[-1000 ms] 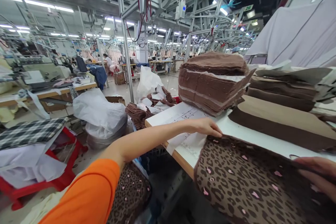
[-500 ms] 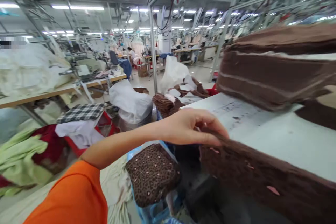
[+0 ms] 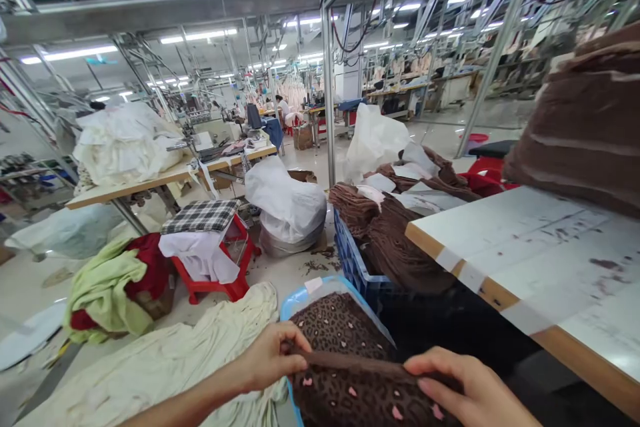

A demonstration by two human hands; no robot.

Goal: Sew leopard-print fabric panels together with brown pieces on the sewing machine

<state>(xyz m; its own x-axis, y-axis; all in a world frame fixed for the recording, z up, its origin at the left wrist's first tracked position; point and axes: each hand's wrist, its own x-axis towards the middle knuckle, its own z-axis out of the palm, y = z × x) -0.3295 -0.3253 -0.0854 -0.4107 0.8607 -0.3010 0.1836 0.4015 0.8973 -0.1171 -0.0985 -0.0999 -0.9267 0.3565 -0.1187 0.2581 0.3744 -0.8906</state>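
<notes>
A brown leopard-print fabric piece (image 3: 357, 390) with small pink marks hangs low in front of me. My left hand (image 3: 273, 355) pinches its top edge at the left, and my right hand (image 3: 463, 390) grips the same edge at the right. Just beyond it a light blue bin (image 3: 306, 295) holds a stack of the same leopard fabric (image 3: 336, 327). The white table (image 3: 540, 247) stands to my right, with a tall stack of brown fabric (image 3: 583, 130) on its far end.
A dark blue crate (image 3: 353, 260) of brown fabric sits beside the table. Cream cloth (image 3: 165, 360) lies on the floor at left. A red stool (image 3: 215, 267) with plaid and white cloth, a white bagged bundle (image 3: 286, 203), a metal post (image 3: 327, 67) and sewing tables stand further off.
The leopard fabric has come off the white table and moved down to the left, over the light blue bin. Both hands now hold its top edge. My view has swung left.
</notes>
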